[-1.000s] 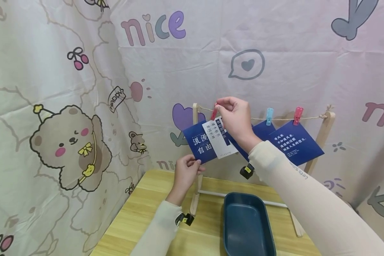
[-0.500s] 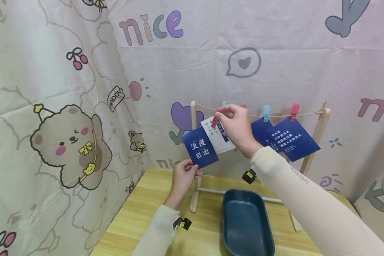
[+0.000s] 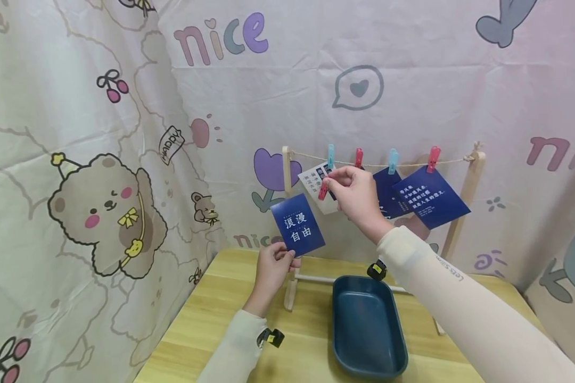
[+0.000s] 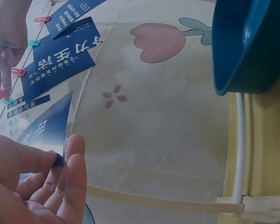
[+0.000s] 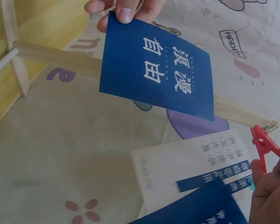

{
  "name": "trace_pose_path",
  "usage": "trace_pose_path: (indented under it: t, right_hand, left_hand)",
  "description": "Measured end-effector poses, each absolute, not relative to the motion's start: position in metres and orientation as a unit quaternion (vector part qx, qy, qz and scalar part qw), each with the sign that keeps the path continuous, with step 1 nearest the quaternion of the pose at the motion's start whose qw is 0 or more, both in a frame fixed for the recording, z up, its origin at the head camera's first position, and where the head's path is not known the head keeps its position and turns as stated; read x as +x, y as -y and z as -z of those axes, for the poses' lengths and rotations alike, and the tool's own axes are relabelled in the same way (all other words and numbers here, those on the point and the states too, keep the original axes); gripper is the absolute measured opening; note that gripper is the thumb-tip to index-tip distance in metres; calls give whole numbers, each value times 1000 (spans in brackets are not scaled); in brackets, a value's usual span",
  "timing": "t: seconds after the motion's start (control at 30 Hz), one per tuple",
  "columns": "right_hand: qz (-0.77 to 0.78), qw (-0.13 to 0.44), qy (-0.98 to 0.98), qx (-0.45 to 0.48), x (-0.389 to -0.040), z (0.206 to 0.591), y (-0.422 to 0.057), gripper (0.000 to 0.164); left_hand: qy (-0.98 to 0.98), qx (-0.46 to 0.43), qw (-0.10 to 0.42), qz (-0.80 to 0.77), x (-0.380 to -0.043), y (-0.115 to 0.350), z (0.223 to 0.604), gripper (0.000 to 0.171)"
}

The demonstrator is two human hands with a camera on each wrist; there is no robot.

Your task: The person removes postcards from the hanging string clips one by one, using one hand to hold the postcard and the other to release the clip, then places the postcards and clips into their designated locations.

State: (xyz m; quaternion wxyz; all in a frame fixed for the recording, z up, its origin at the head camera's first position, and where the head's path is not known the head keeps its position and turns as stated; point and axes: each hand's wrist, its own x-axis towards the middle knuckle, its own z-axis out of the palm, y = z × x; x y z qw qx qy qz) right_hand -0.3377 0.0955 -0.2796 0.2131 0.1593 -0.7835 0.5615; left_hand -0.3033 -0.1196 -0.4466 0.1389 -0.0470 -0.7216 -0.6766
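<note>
My left hand (image 3: pixel 272 266) pinches the bottom corner of a blue card (image 3: pixel 298 226) with white characters, thumb in front. The card is held up in front of the rack's left post. In my right hand (image 3: pixel 358 198), thumb and fingers pinch a red clothespin (image 3: pixel 323 190), which nothing hangs from. The right wrist view shows this clothespin (image 5: pixel 261 140) apart from the blue card (image 5: pixel 154 70). Just behind the right hand a white card (image 3: pixel 310 182) hangs under a light blue clothespin (image 3: pixel 330 155) on the twine (image 3: pixel 309 157).
Farther right on the twine, more blue cards (image 3: pixel 431 199) hang from red and light blue clothespins (image 3: pixel 393 160). The wooden rack (image 3: pixel 465 199) stands on a wood-grain table (image 3: pixel 196 314). A dark blue tray (image 3: pixel 368 324) sits in front of it. Patterned cloth (image 3: pixel 249 106) hangs behind.
The right hand has drawn the red clothespin down and away from the twine. The left hand's blue card has come forward, apart from the white card. The view has shifted slightly.
</note>
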Motion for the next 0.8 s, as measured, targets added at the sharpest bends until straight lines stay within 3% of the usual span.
trace_pose_path:
  t: [0.53, 0.8]
  right_hand:
    - [-536, 209, 806, 137, -331, 314, -114, 20]
    - [-533, 180, 817, 126, -328, 330, -117, 19]
  left_hand:
    - [729, -45, 121, 672, -293, 124, 471, 12]
    - [741, -43, 104, 662, -288, 127, 479, 16]
